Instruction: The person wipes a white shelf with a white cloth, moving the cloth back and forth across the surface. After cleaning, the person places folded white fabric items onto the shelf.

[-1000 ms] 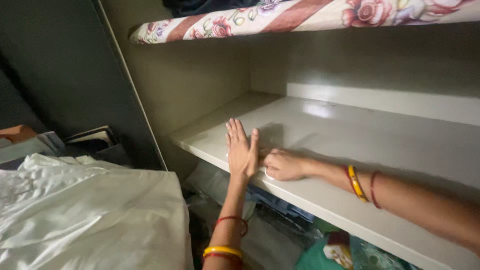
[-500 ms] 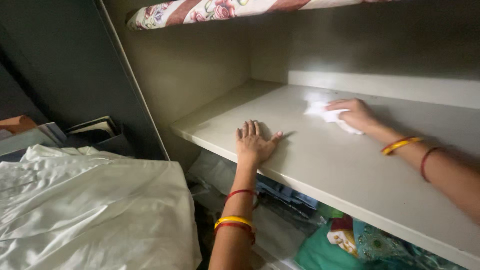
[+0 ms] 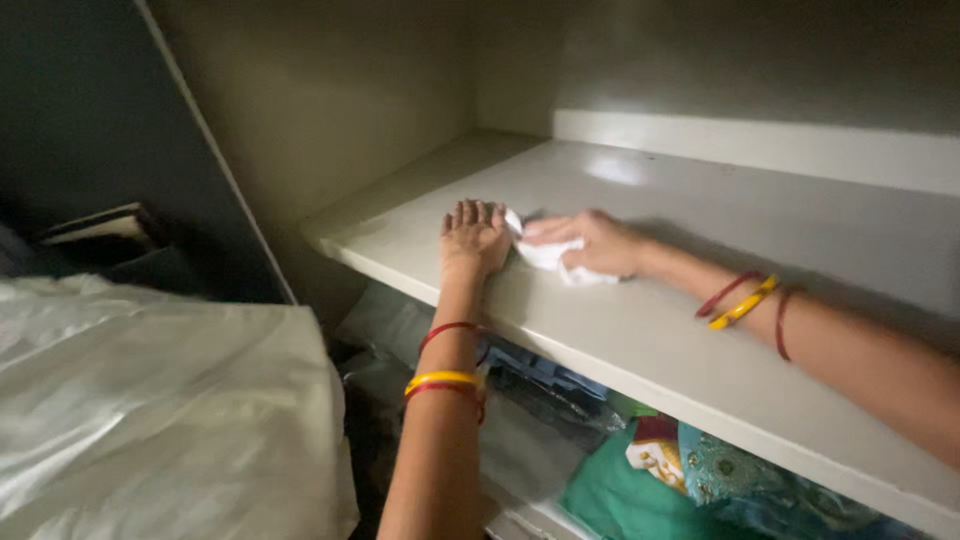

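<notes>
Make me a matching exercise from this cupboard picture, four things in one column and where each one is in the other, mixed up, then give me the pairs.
Things:
1. left hand
2. white cloth
3. green fabric
4. pale sheet

Places:
A. under the shelf, lower right
B. flat on the shelf near its front edge
C. lower left, outside the cupboard
D. under the right hand on the shelf

Pairs: 1-B, 2-D, 3-A, 4-C

Cloth (image 3: pixel 552 255) on shelf (image 3: pixel 640 340), between left hand (image 3: pixel 470 240) and right hand (image 3: pixel 592 243).
</notes>
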